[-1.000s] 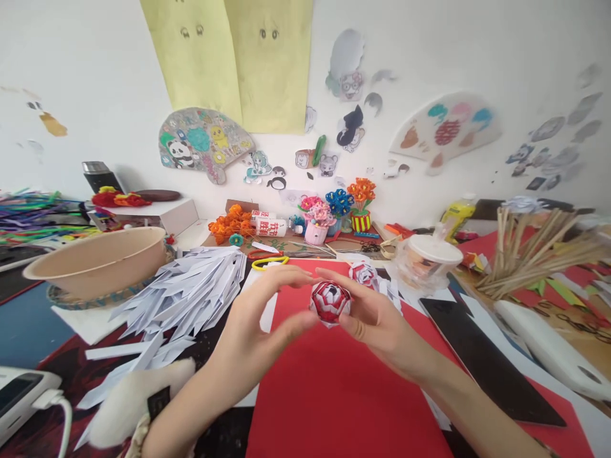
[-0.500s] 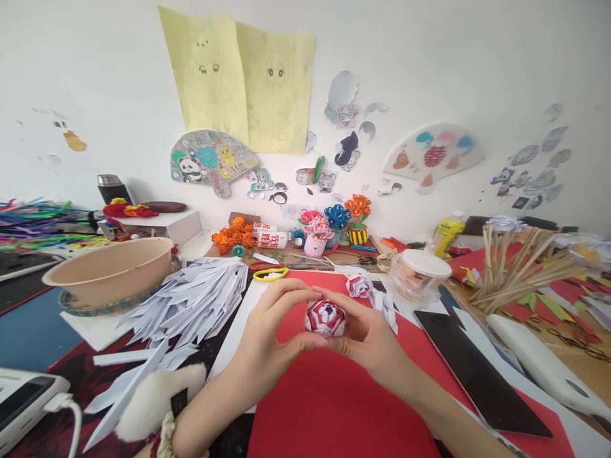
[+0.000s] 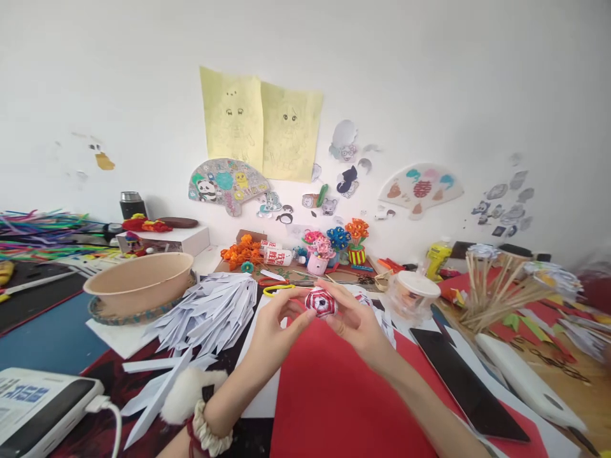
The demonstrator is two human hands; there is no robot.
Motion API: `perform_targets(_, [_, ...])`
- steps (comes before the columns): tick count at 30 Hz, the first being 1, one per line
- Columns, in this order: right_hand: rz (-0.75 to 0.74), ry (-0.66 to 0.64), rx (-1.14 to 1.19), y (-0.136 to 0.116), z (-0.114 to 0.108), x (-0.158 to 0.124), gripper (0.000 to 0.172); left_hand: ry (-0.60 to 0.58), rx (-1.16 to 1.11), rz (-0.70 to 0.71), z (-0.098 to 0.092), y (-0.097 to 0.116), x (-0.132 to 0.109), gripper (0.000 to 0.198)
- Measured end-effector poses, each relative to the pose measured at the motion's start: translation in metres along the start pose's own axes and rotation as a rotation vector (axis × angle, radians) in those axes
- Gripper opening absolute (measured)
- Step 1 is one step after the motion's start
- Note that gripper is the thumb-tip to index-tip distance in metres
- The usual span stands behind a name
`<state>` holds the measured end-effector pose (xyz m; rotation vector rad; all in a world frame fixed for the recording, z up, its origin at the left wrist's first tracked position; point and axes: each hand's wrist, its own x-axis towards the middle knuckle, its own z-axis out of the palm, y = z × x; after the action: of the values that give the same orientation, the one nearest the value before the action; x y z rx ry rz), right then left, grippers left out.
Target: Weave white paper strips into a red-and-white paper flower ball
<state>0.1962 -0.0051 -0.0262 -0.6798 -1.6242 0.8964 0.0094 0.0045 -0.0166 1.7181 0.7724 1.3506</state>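
A red and white folded paper flower ball is held up above a red paper sheet. My left hand pinches its left side with thumb and fingers. My right hand grips its right side, fingers curled round it. A second red and white paper flower lies on the table just behind my right hand, partly hidden. To the left lies a pile of white folded paper strips.
A tan bowl sits at the left on a woven mat. A lidded plastic cup, wooden sticks, a black tablet and a white tool lie at the right. Yellow-handled scissors and craft flowers stand behind.
The view has tilted up, showing more wall. Both hands have raised the paper flower ball and moved it farther out over the table, still gripping it from either side.
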Motion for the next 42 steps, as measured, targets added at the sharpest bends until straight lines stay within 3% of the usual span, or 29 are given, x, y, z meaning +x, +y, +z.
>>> perform_targets(9, [0.138,0.097,0.188,0.013,0.005,0.01,0.074,-0.033,-0.105,-0.01,-0.009,-0.006,0.002,0.033])
perform_targets(14, [0.184,0.119,0.217,0.018,0.003,0.004,0.057,-0.056,-0.115,-0.026,-0.004,-0.013,0.001,0.034])
perform_targets(22, [0.244,0.164,0.354,0.023,0.01,-0.001,0.065,-0.089,-0.094,-0.047,-0.005,-0.023,0.006,0.037])
perform_targets(32, [0.394,0.038,0.545,0.008,0.009,-0.003,0.056,-0.094,0.065,0.045,-0.005,-0.005,0.004,0.026])
perform_targets(36, [0.418,0.003,0.595,0.004,0.008,-0.007,0.035,-0.062,0.126,0.09,-0.002,-0.005,0.004,0.017])
perform_targets(42, [0.403,0.022,0.611,0.006,0.003,-0.008,0.043,-0.041,0.147,0.123,-0.004,-0.002,0.003,0.021])
